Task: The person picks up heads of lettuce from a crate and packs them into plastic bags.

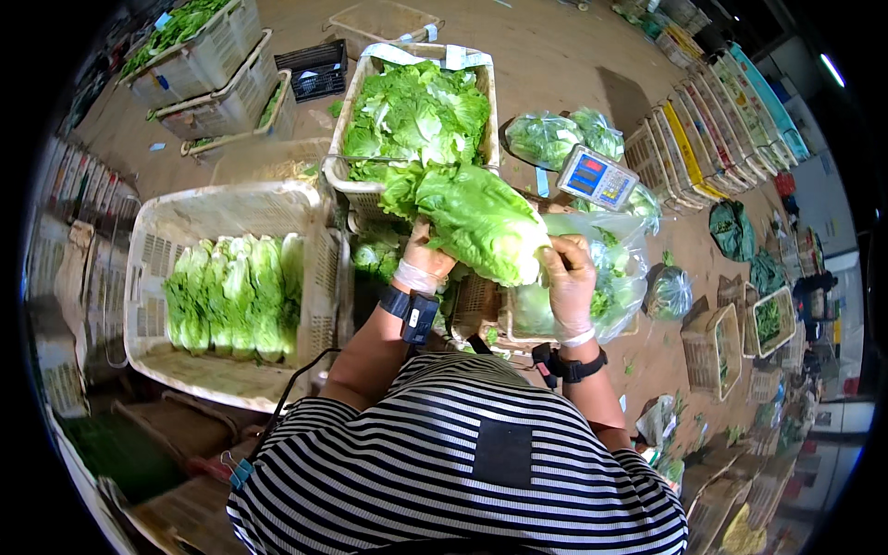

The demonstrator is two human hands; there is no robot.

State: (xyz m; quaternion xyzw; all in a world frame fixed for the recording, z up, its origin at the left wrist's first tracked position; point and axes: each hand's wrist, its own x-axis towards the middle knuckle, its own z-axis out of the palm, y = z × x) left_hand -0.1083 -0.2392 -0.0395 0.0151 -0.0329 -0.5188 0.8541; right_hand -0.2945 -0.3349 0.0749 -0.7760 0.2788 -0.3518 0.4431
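Note:
I hold a large green head of lettuce (476, 217) in front of me, its pale cut base to the right and leafy tips to the left. My left hand (427, 257) grips it from below at the leafy end; part of those fingers is hidden behind the leaves. The base end is pinched between thumb and fingers of my right hand (569, 268). Thin clear gloves seem to cover both hands. Just beyond, a white crate (493, 120) holds loose lettuce (416, 111). To the left, a larger pale crate (148, 240) contains a row of upright lettuce heads (236, 296).
A scale display (598, 178) stands at right, near bagged greens (544, 139). Clear plastic bags (620, 268) lie beside my right hand. Stacked crates rise at far left (217, 55) and far right (694, 139). A black crate (314, 69) sits on the floor behind.

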